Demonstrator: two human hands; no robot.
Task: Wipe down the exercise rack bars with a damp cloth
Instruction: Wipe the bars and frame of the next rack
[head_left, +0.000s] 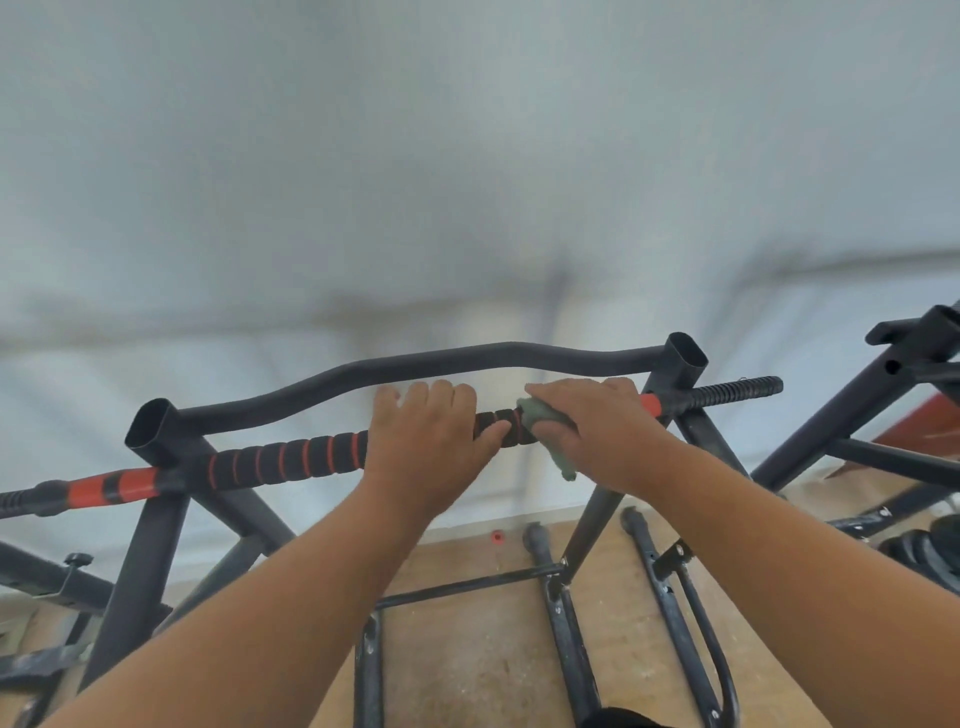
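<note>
The left hand (426, 447) gripped the padded bar (291, 460), its fingers (439, 397) curled over the top and the thumb closed underneath. It steadied the bar and held no cloth. The right hand (602, 434) pressed the cloth (543, 415) onto the same bar, fingers together and laid flat over the fabric. Whether they wrapped fully round the bar could not be determined. The cloth sat bunched under those fingers, one end hanging below the bar, just beside the left thumb.

The padded bar lay across the two uprights of the rack (156, 525). To the outside of the left fingers ran a long stretch of black and red foam, then a red sleeve (111, 487) and a threaded end. Between the two hands a short piece of foam showed. Beyond the right fingers were an orange collar (650, 404) and a second threaded end (737, 391).

Progress, as a judgement: wiping was under way on the right portion of the padded bar. No wet sheen or clean-dirty boundary could be made out, so which lengths were already done cannot be stated. The curved bar (467, 358) beyond the fingers, the uprights and the lower braces (467, 586) above the floor (467, 665) each had no cloth on them. On that showing, most of the rack appeared outstanding. A second frame (852, 415) stood well to the right of the right hand; whether it belongs to the job is unclear.
</note>
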